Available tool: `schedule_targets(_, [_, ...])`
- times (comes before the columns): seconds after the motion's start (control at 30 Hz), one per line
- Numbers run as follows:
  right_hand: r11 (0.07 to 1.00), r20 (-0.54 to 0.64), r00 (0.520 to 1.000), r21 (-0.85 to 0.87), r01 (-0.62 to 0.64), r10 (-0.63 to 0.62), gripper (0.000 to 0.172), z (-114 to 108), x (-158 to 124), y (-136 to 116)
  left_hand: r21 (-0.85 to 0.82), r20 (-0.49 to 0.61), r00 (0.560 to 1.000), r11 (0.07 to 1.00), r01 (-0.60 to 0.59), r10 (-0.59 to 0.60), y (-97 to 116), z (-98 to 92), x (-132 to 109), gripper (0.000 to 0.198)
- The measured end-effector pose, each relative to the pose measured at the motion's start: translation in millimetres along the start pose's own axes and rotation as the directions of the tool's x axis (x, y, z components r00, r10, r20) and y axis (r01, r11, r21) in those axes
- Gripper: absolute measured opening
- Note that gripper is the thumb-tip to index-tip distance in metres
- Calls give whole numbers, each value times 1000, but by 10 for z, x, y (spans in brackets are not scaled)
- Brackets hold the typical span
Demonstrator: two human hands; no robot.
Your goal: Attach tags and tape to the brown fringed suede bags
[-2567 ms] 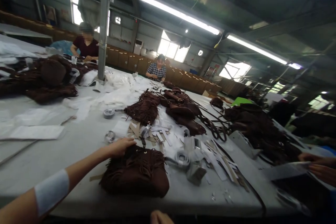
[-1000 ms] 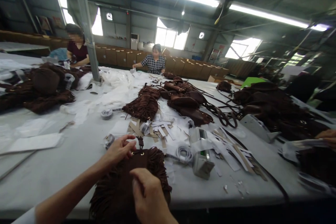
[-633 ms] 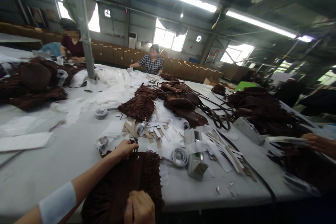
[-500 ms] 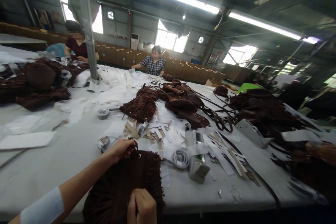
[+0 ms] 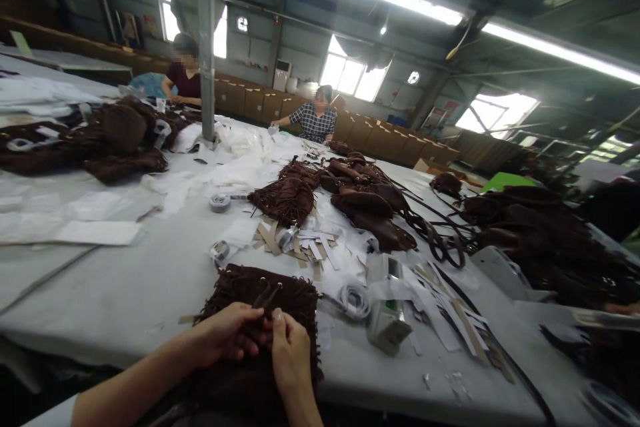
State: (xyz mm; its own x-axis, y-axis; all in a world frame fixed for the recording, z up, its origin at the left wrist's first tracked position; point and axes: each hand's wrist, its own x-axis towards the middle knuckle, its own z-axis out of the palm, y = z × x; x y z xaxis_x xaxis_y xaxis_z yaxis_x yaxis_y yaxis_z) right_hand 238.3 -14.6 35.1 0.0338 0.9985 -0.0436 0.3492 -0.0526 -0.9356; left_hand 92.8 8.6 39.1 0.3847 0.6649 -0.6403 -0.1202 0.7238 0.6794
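Note:
A dark brown fringed bag (image 5: 295,293) with metal eyelets lies in front of me at the table's near edge. A thin brown drawstring (image 5: 271,295) comes out of the eyelets near its top. My left hand (image 5: 235,332) is closed on the drawstring, thumb and forefinger together, with its other fingers loosely curled. Close beside it, my right hand (image 5: 291,347) pinches the drawstring with the thumb on top. Both hands are above the bag's front. The drawstring's ends are hidden between the fingers.
Right of the bag lie a coiled grey strap (image 5: 354,300), a grey tape dispenser (image 5: 390,313) and paper strips (image 5: 440,310). Beyond are more brown bags (image 5: 370,207), with piles at left (image 5: 125,127) and right (image 5: 535,233). A metal post (image 5: 205,47) rises from the table. Two people sit across.
My right hand has risen from the bag's lower front to meet my left hand at the drawstring. The left hand has come lower and nearer. The camera view has turned left.

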Motion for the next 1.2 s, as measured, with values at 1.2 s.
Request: schedule_targets(1.2, [973, -4, 973, 33, -231, 231, 26, 542, 596, 531, 924, 144, 694, 155, -350, 705, 508, 2, 1046, 37])
